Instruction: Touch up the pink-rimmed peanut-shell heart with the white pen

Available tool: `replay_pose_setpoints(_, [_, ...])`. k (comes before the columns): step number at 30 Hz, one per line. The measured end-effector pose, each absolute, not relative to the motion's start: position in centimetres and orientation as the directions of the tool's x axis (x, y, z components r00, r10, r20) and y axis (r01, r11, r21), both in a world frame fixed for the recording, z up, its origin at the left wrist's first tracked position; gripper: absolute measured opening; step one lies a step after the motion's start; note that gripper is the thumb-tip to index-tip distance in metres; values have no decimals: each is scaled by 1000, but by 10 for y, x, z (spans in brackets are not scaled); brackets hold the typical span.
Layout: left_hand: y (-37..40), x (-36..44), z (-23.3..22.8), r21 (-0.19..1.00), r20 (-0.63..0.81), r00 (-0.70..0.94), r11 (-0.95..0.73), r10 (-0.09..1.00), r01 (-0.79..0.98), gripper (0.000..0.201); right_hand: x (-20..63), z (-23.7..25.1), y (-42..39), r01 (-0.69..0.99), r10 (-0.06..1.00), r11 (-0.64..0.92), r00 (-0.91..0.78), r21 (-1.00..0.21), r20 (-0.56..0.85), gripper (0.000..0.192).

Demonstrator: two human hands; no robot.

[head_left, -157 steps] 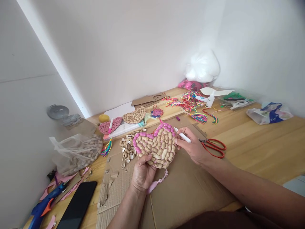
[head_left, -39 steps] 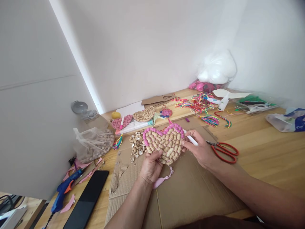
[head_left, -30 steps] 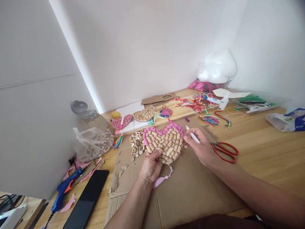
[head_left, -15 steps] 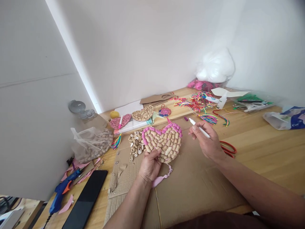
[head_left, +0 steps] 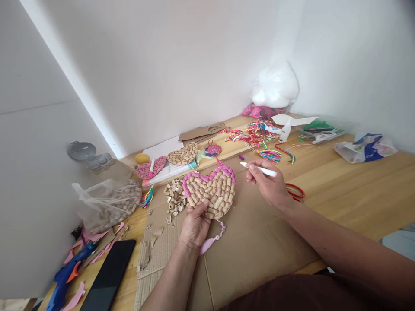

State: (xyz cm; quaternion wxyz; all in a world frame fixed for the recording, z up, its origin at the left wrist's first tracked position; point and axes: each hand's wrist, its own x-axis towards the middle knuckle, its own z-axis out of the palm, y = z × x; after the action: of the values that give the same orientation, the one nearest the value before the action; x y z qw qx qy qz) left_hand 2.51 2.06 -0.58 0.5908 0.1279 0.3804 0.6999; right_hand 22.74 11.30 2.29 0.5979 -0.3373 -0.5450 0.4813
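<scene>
My left hand grips a heart covered in peanut shells by its lower left edge, thumb on top. The shells along the heart's upper rim are pink; the others are their natural tan. A pink cord with a tassel hangs from the bottom of the heart. To the right, my right hand is closed around a white marker pen, its tip pointing left and apart from the heart. A small purple cap lies on the cardboard sheet beyond the pen.
Loose peanut shells lie left of the heart, near a bag of peanuts. A phone and blue glue gun are at left. Red-handled scissors lie beside my right forearm. Colourful threads and finished hearts sit behind.
The view has shifted, so the whole scene sits further left. Both hands keep their holds on the heart and the marker; the pen lies slightly flatter.
</scene>
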Motion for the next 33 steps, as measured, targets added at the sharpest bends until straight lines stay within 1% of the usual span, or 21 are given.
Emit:
replay_pose_setpoints(3, [21, 25, -5, 677, -283, -279, -15, 917, -736, 47, 228, 27, 109, -176, 937, 328, -67, -928, 344, 29])
replay_pose_setpoints(9, [22, 24, -6, 666, -303, -277, -5, 912, -746, 34, 229, 32, 101, -116, 936, 337, -68, -934, 346, 29])
replay_pose_setpoints(12, [22, 25, -6, 664, -322, -276, 8, 906, -748, 31, 229, 32, 98, -130, 931, 328, -122, -936, 344, 34])
replay_pose_setpoints(14, [23, 25, -6, 663, -326, -278, 9, 904, -749, 31, 228, 32, 97, -144, 927, 300, -191, -943, 324, 36])
replay_pose_setpoints(16, [23, 25, -5, 665, -319, -280, 3, 906, -747, 33, 227, 33, 96, -186, 919, 213, -295, -959, 261, 35])
replay_pose_setpoints(19, [23, 26, -3, 667, -303, -283, -10, 910, -745, 37, 225, 33, 94, -264, 882, -21, -459, -964, 106, 32])
replay_pose_setpoints(21, [22, 27, -2, 667, -300, -285, -14, 910, -745, 41, 223, 33, 93, -289, 847, -132, -529, -948, 43, 32])
replay_pose_setpoints(23, [21, 27, -2, 665, -295, -276, -11, 915, -747, 44, 222, 34, 92, -300, 825, -168, -564, -939, 33, 32])
replay_pose_setpoints(28, [20, 29, -2, 679, -263, -245, -1, 933, -734, 53, 220, 33, 89, -304, 790, -174, -611, -937, 52, 34])
replay_pose_setpoints(33, [18, 29, -1, 714, -242, -216, 22, 946, -699, 69, 221, 31, 88, -290, 755, -182, -653, -939, 56, 32])
